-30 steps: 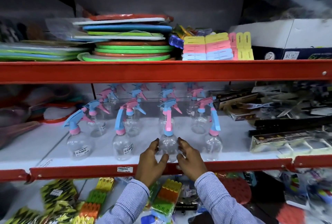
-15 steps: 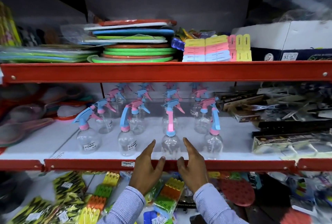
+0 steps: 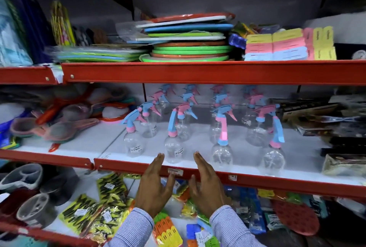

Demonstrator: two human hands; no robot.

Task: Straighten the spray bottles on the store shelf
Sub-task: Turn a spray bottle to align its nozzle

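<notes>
Clear spray bottles with pink and blue trigger heads stand in rows on the white middle shelf (image 3: 198,145). The front row holds several; one front bottle (image 3: 173,148) stands between my two hands, with another (image 3: 221,152) to its right. My left hand (image 3: 153,184) and my right hand (image 3: 206,184) are raised in front of the red shelf edge (image 3: 257,182), palms facing each other, fingers straight. Neither hand touches a bottle. The leftmost front bottle (image 3: 133,141) has its head tilted left.
Stacked coloured round mats (image 3: 190,48) and pastel clip packs (image 3: 277,45) fill the upper shelf. Plastic strainers (image 3: 59,121) lie left of the bottles, dark packaged goods (image 3: 324,119) to the right. Yellow-black packets (image 3: 89,213) and clip packs lie on the lower shelf.
Both hands have let go of the pink-stemmed bottle and shifted left, now flanking the neighbouring front bottle. The view has swung left and closer.
</notes>
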